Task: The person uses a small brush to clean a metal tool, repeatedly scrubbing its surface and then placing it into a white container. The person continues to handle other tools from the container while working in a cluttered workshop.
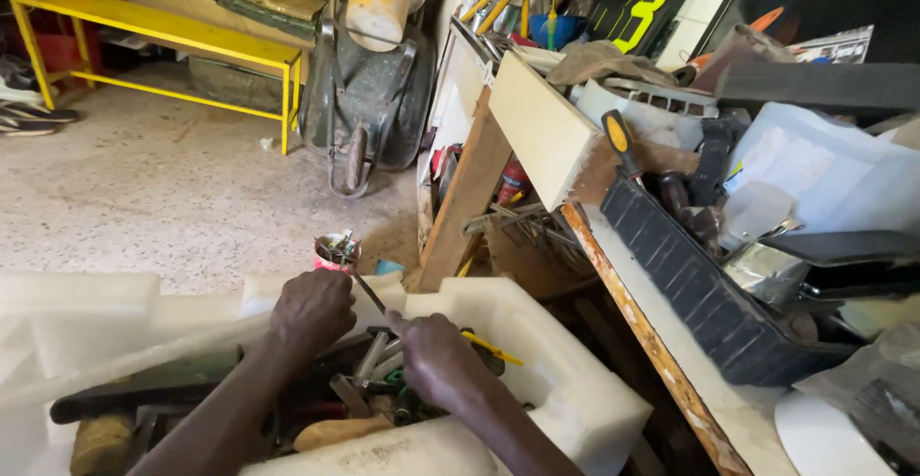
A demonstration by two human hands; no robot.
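Left hand (311, 311) curled shut around a thin rod (368, 291), angled toward one o'clock as if to draw it free of clutter. Right hand (436, 359) closed, knuckles up, among tools (374, 366) in foam box (565, 380); contents untellable. Small can (336, 251) at twelve o'clock.

Both bare forearms reach forward and slant inward from the bottom edge. The left hand (311, 311) is curled into a loose fist, knuckles up, back toward the camera. The right hand (436, 359) sits just beside it, a little nearer, fingers folded downward, wrist bent.
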